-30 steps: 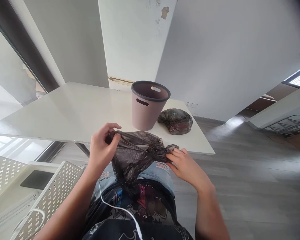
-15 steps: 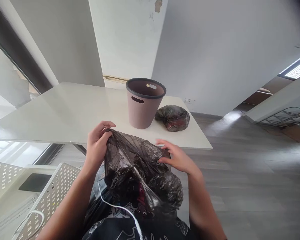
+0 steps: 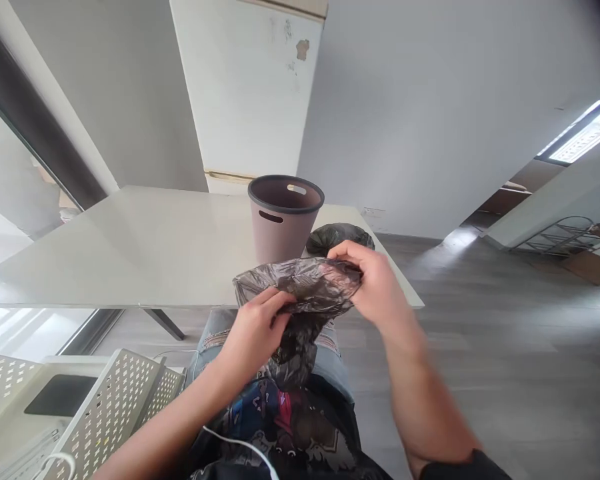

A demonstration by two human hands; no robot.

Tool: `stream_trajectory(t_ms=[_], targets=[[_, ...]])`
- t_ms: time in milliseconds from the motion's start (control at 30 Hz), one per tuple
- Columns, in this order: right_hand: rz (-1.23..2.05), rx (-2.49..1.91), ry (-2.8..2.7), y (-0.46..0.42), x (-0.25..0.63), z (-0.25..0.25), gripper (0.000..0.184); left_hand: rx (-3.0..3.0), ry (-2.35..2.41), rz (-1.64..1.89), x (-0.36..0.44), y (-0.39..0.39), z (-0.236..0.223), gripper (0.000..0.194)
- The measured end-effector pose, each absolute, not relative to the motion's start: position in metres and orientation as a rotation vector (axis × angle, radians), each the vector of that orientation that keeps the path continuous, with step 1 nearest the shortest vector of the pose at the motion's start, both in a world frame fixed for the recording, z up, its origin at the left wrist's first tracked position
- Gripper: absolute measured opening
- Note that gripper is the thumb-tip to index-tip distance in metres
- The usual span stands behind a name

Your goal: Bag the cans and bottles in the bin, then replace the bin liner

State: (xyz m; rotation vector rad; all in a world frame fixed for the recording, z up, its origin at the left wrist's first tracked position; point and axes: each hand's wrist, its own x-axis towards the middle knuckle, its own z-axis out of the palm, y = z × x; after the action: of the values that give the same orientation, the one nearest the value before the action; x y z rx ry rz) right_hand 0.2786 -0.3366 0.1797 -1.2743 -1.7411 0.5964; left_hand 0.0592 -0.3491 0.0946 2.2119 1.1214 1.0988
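Between my two hands hangs a thin, dark see-through garbage bag, crumpled and dangling over my lap. My left hand pinches its near side, fingers curled into the plastic. At the right end, my right hand grips the bag's edge, and some of its fingers show through the film. Just beyond stands a mauve trash can with a dark rim and cut-out handles, upright on the white table. A second, filled dark bag lies right of the can, partly hidden by my right hand.
At lower left is a white perforated basket with a dark flat item beside it. A white cable runs across my shirt. Behind the table stands a white fridge-like cabinet. A wire rack is far right.
My left hand has moved right and down onto the bag's near side. My right hand has closed on the bag's right edge, and the bag is bunched higher. The view has tilted up slightly.
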Motion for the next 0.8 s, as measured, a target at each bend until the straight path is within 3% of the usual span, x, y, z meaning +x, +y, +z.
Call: stream_trajectory(t_ms=[200, 367, 467, 567, 633, 700, 800], targets=[[0.326, -1.506, -2.071, -0.312, 0.321, 0.217, 0.015, 2.017, 1.233, 1.388, 0.006, -0.319, 0.132, 0.014], [-0.095, -1.567, -2.145, -0.297, 0.341, 0.227, 0.025, 2.034, 1.38, 1.546, -0.008, -0.308, 0.165, 0.016], [-0.156, -1.537, -2.071, -0.284, 0.36, 0.23, 0.023, 1.987, 1.335, 1.654, -0.015, -0.289, 0.186, 0.021], [0.177, -1.457, -1.953, -0.269, 0.376, 0.241, 0.015, 1.748, 1.033, 1.666, -0.026, -0.265, 0.211, 0.012], [0.559, -1.391, -1.84, -0.261, 0.378, 0.253, 0.029, 1.526, 0.844, 1.534, -0.035, -0.248, 0.228, 0.004], [0.934, -1.314, -1.732, -0.256, 0.379, 0.268, 0.048, 1.334, 0.758, 1.394, -0.044, -0.232, 0.242, 0.011], [1.154, -1.162, -1.644, -0.251, 0.389, 0.289, 0.057, 1.213, 0.644, 1.35, -0.055, -0.213, 0.255, 0.005]])
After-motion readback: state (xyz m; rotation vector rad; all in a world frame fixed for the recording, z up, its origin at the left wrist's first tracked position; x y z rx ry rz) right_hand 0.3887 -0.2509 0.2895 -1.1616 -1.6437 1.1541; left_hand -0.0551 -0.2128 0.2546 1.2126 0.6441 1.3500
